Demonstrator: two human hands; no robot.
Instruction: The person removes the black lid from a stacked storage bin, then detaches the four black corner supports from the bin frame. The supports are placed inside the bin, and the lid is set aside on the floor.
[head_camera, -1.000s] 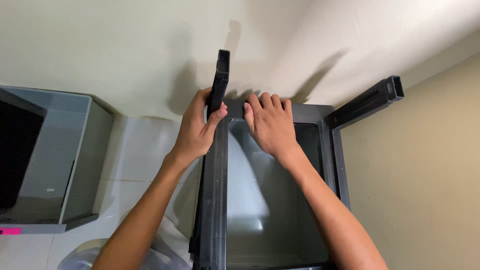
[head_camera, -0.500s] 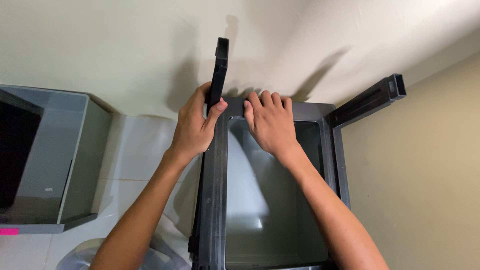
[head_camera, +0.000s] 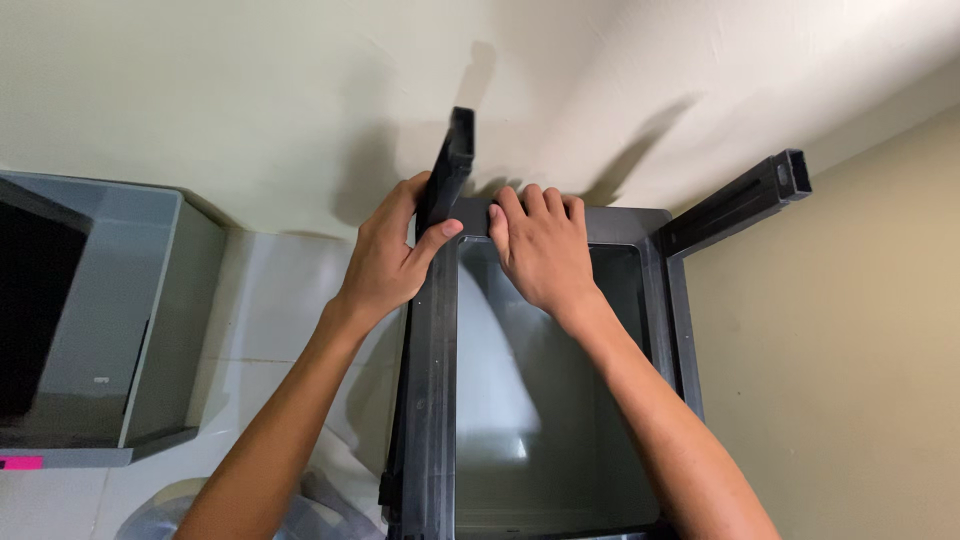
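Note:
A dark grey rectangular bin (head_camera: 655, 300) stands against a pale wall, seen from above, its inside smooth and shiny. My left hand (head_camera: 388, 252) grips a black upright post (head_camera: 449, 168) at the bin's far left corner, thumb across the post. My right hand (head_camera: 540, 248) lies flat over the far rim of the bin, fingers pointing at the wall. A second black post (head_camera: 740, 200) sticks up and leans outward at the far right corner. The left side rail (head_camera: 432, 400) runs toward me along the bin.
A grey box-like cabinet (head_camera: 120, 330) with a dark opening stands at the left on white floor tiles. A beige wall (head_camera: 850, 360) rises on the right of the bin. A rounded pale object (head_camera: 170, 515) shows at the bottom left edge.
My left hand has slid slightly up the left post and the view has shifted a little; my right hand stays on the far rim.

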